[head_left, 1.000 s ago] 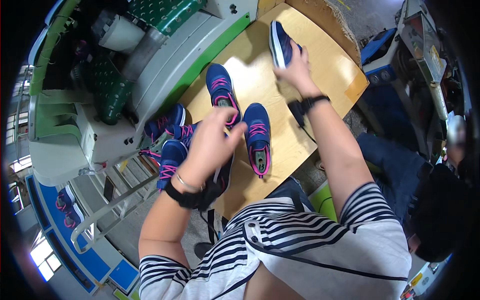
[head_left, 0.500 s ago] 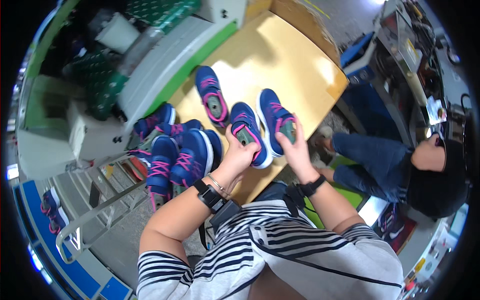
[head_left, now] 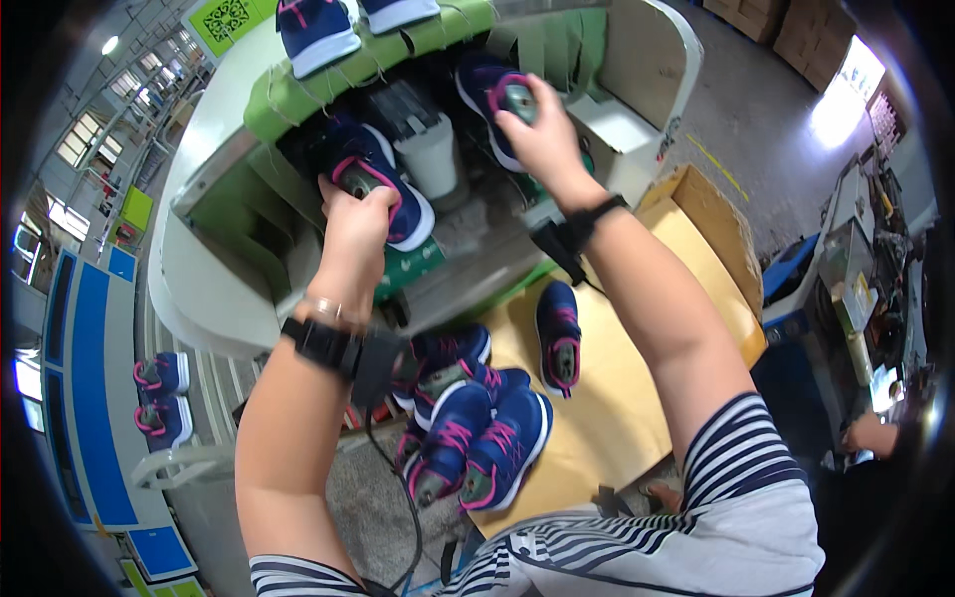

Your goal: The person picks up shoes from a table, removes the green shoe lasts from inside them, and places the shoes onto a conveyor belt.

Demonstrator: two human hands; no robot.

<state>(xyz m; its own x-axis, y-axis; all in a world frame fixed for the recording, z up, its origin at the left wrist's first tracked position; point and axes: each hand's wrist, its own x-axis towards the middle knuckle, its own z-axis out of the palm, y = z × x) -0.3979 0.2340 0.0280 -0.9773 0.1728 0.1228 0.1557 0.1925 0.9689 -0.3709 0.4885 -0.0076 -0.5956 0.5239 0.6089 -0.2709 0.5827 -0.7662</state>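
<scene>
My left hand is closed round the heel end of a navy sneaker with pink lining, white sole and a grey-green last inside. In my right hand, a matching sneaker is gripped by its heel, thumb and fingers about the last. Both sneakers are over the inside of a white and green machine, toes pointing away from me. Below them, a single navy shoe stands on the tan tabletop. Left of it lies a pile of several similar sneakers.
More sneakers sit on the machine's green upper ledge. A cardboard edge borders the table's far right. At left, two shoes rest near a metal rail. A person's hand shows at right.
Both hands have moved up and away from the table, carrying the two sneakers to the machine and spreading apart. The view has shifted to show more of the machine.
</scene>
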